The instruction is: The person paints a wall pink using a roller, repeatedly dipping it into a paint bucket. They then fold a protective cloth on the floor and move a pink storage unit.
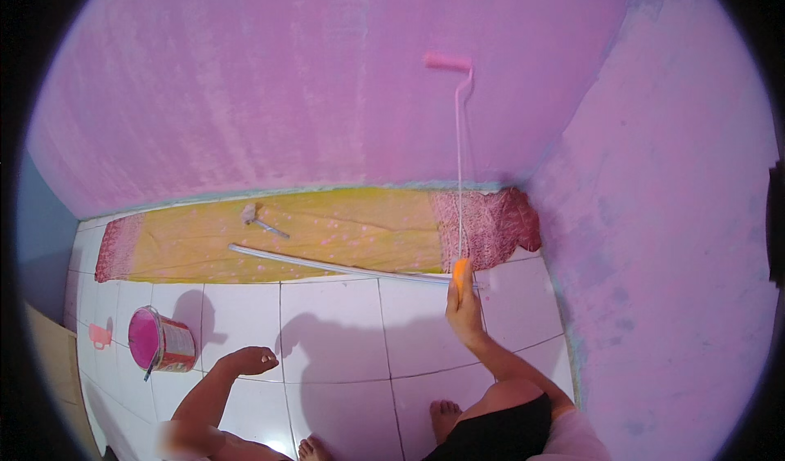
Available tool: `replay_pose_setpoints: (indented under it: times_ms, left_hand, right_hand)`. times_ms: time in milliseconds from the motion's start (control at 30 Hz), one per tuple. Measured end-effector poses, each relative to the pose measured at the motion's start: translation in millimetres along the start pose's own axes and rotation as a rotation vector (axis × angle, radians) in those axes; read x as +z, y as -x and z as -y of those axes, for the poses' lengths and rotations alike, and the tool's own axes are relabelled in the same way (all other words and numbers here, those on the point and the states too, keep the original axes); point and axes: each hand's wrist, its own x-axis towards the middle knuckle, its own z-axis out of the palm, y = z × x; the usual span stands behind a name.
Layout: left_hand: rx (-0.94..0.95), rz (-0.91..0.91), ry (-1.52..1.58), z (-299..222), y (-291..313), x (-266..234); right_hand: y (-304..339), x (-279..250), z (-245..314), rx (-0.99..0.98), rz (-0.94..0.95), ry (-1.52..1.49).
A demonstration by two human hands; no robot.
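Note:
My right hand [464, 310] is closed round the orange handle of a long-framed paint roller [459, 158]. Its pink roller head lies against the purple-pink wall [270, 76]. Over the floor at the left, my left hand [252, 361] has its fingers curled in; the inside of the palm is hidden. Left of that hand stands a paint bucket [174, 345] with pink paint in it and a thin stick or brush handle at its rim.
A yellow cloth with red patterned ends [360, 232] lies along the wall's foot. On it rests a small brush-like tool [266, 222]. A long pale pole [335, 268] lies along its near edge. A pink scoop or cup [100, 336] sits beyond the bucket. A patchy pink wall [670, 240] rises at the right.

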Motion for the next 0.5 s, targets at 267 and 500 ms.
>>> replay_pose_setpoints:
  times_ms: [267,500]
  left_hand:
    - [0.009,-0.013,0.015,4,-4,1]
    - [0.08,-0.049,-0.037,8,-11,1]
  right_hand:
    - [94,-14,-18,0.463,0.327,-0.193]
    - [-21,-41,11,0.28,0.075,-0.325]
